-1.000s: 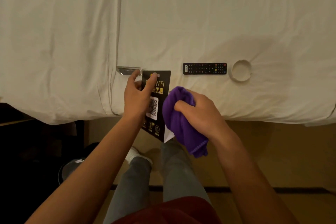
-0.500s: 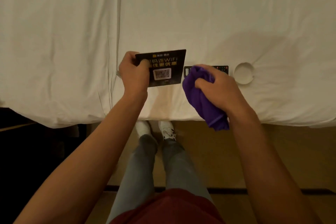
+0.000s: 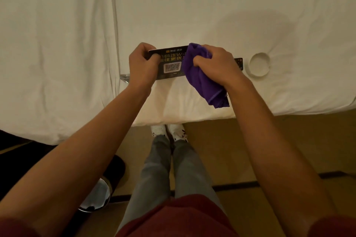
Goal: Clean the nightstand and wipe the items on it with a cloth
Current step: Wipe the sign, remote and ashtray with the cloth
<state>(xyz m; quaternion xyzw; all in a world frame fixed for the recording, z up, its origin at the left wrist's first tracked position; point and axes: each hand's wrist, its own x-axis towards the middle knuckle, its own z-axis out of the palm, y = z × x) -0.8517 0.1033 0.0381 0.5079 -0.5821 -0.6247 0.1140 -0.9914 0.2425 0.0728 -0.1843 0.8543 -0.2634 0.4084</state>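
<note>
My left hand grips the left end of a black WiFi sign card with yellow text and a QR code, held over the white bed. My right hand grips a bunched purple cloth and presses it against the card's right part. A black remote lies on the bed, mostly hidden behind my right hand. A clear stand peeks out left of my left wrist.
A round white ashtray-like dish sits on the bed to the right. A lined bin stands on the floor at lower left. My legs and white shoes are at the bed's edge.
The cloth in my right hand moved left onto the card's right part. My left hand has tilted the card flatter, and both hands are closer together.
</note>
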